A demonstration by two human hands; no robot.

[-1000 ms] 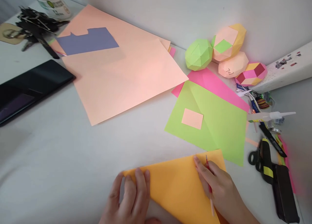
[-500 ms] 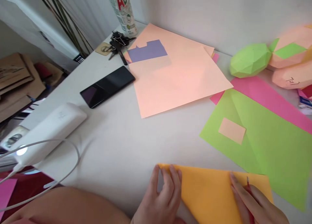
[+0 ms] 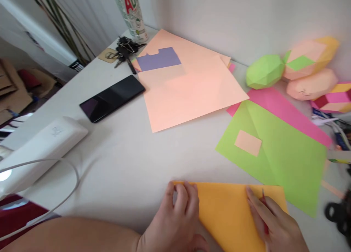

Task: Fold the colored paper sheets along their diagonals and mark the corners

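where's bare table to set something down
The biggest free patch of table lies between the phone, large peach sheet, green sheet, orange paper and white cable. It is crowded around the paper solids at right, and by the bottle, where keys lie.

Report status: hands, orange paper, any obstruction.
Left hand on orange paper, left corner. Right hand on paper, holding red tool. Green sheet by paper's far right corner.

Black phone (image 3: 113, 98) near keys (image 3: 126, 49); bottle (image 3: 133, 18) behind; white device (image 3: 48, 149) left.
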